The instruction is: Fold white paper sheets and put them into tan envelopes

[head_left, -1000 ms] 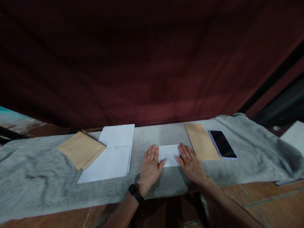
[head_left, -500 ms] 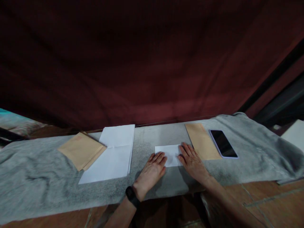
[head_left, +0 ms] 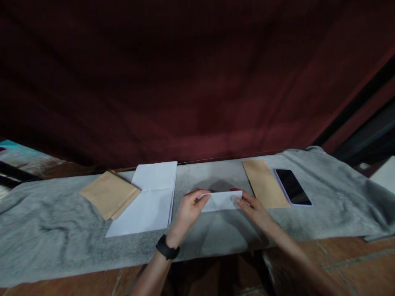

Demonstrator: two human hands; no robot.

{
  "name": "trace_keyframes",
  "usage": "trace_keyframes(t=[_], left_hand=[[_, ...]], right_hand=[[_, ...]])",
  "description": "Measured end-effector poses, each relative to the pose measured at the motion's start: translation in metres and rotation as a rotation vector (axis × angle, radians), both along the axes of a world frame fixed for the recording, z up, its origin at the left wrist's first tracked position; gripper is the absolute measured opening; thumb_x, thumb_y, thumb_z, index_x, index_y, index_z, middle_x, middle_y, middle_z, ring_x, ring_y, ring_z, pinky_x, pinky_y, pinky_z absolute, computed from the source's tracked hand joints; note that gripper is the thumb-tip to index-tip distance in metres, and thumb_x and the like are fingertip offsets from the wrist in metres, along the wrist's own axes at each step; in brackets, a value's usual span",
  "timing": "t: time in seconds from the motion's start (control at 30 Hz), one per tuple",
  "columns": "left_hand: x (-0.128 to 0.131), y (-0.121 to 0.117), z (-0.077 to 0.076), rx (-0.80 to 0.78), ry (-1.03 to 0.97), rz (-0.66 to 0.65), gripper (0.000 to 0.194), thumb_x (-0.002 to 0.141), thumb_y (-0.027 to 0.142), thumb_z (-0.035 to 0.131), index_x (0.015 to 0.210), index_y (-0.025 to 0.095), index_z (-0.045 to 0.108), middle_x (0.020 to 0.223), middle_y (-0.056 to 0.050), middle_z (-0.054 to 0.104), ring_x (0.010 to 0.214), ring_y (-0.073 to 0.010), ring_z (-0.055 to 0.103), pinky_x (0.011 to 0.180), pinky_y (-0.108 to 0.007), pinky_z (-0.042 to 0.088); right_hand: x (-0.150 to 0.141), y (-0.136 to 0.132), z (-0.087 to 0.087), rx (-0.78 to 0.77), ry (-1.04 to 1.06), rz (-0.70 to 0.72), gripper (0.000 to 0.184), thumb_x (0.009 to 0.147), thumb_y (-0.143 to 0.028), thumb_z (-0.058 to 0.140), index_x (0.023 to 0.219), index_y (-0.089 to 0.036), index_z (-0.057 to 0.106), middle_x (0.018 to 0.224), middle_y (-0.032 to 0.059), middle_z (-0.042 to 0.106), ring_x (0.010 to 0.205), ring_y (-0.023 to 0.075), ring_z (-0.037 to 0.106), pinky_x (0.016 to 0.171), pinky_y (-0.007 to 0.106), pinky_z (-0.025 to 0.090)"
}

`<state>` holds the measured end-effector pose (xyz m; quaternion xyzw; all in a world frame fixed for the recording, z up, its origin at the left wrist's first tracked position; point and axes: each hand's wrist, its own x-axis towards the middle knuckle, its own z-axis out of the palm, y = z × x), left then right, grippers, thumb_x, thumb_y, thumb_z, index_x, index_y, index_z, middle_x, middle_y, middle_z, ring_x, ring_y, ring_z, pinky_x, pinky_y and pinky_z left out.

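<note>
A small folded white paper (head_left: 222, 200) is lifted just above the grey cloth (head_left: 61, 234), its far edge tilted up. My left hand (head_left: 189, 209), with a black band on the wrist, pinches its left end. My right hand (head_left: 251, 205) grips its right end. Both hands are near the front middle of the cloth.
A stack of white sheets (head_left: 149, 199) lies to the left, with brown envelopes (head_left: 108, 194) beside it. A single brown envelope (head_left: 265, 183) and a dark phone (head_left: 293, 187) lie to the right. A dark red curtain (head_left: 197, 82) hangs behind. Tiled floor shows below the cloth's front edge.
My hands lay flat pressing the folded paper on the cloth. Now both have closed on its ends and lifted it slightly.
</note>
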<state>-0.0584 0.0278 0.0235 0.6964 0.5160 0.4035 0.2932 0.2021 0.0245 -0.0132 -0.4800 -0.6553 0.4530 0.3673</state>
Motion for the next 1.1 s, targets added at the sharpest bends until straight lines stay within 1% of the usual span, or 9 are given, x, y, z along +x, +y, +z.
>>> trace_keyframes(t=[0.1,0.17,0.23,0.4,0.53,0.67,0.87,1.0,1.1], left_hand=[[-0.001,0.006,-0.008,-0.12,-0.149,0.14,0.02,0.086,0.035,0.068,0.094,0.02,0.077,0.081,-0.001,0.074,0.066,-0.0152,0.063,0.061,-0.024,0.048],[0.0,0.009,-0.018,-0.146,-0.177,0.187,0.022,0.084,0.033,0.068,0.098,0.018,0.076,0.074,0.0,0.07,0.061,-0.0139,0.058,0.057,-0.024,0.045],[0.003,0.011,-0.03,-0.145,-0.178,0.204,0.025,0.083,0.028,0.067,0.106,0.018,0.074,0.076,-0.001,0.069,0.063,-0.0141,0.059,0.058,-0.024,0.047],[0.009,0.012,-0.049,-0.118,-0.136,0.204,0.045,0.076,0.006,0.064,0.117,0.023,0.07,0.107,-0.005,0.069,0.077,-0.0144,0.064,0.075,-0.029,0.055],[0.013,0.01,-0.054,-0.071,-0.059,0.212,0.051,0.075,-0.002,0.058,0.117,0.024,0.07,0.132,-0.009,0.06,0.105,-0.0201,0.065,0.093,-0.037,0.055],[0.019,0.007,-0.06,0.039,0.105,0.208,0.049,0.081,-0.001,0.053,0.123,0.021,0.066,0.147,-0.012,0.049,0.129,-0.0251,0.056,0.106,-0.042,0.05],[0.027,-0.001,-0.065,0.13,0.298,0.179,0.049,0.09,0.003,0.046,0.135,0.02,0.055,0.16,-0.013,0.035,0.143,-0.0263,0.044,0.114,-0.046,0.045],[0.036,-0.013,-0.067,0.15,0.511,0.1,0.043,0.096,0.016,0.049,0.139,0.018,0.053,0.16,-0.015,0.036,0.149,-0.0313,0.033,0.117,-0.054,0.04],[0.044,-0.025,-0.071,0.172,0.643,0.051,0.048,0.1,0.031,0.05,0.145,0.017,0.047,0.162,-0.017,0.035,0.15,-0.0331,0.03,0.117,-0.057,0.038]], right_hand=[[-0.007,0.001,-0.01,-0.085,0.081,-0.041,0.047,0.093,-0.056,0.053,0.115,-0.018,0.071,0.094,0.0045,0.076,0.081,0.0209,0.068,0.072,0.031,0.054],[-0.01,0.004,-0.019,-0.095,0.033,-0.077,0.045,0.093,-0.053,0.051,0.109,-0.017,0.072,0.09,0.0044,0.075,0.078,0.0204,0.068,0.068,0.03,0.053],[-0.01,0.006,-0.027,-0.063,-0.106,-0.128,0.043,0.093,-0.05,0.047,0.106,-0.017,0.071,0.089,0.0046,0.075,0.078,0.0203,0.068,0.067,0.029,0.052],[-0.006,0.008,-0.032,-0.002,-0.364,-0.228,0.036,0.093,-0.045,0.046,0.097,-0.019,0.069,0.078,0.0052,0.072,0.071,0.0211,0.066,0.065,0.029,0.046],[-0.006,0.006,-0.029,0.031,-0.492,-0.255,0.026,0.095,-0.039,0.049,0.096,-0.02,0.067,0.077,0.006,0.072,0.071,0.022,0.068,0.065,0.029,0.042],[-0.01,0.004,-0.024,0.06,-0.619,-0.271,0.021,0.097,-0.033,0.05,0.102,-0.019,0.064,0.08,0.0076,0.074,0.075,0.0231,0.071,0.063,0.028,0.04],[-0.016,0.002,-0.017,0.132,-0.924,-0.281,0.023,0.101,-0.034,0.049,0.111,-0.018,0.062,0.083,0.0085,0.077,0.077,0.0231,0.075,0.061,0.027,0.043],[-0.019,0.001,-0.02,0.189,-0.977,-0.296,0.027,0.102,-0.034,0.046,0.115,-0.017,0.062,0.084,0.0097,0.078,0.078,0.0238,0.075,0.062,0.028,0.045],[-0.02,0.0,-0.022,0.216,-1.013,-0.312,0.028,0.103,-0.035,0.045,0.118,-0.017,0.061,0.084,0.0102,0.078,0.078,0.0233,0.075,0.063,0.027,0.046]])
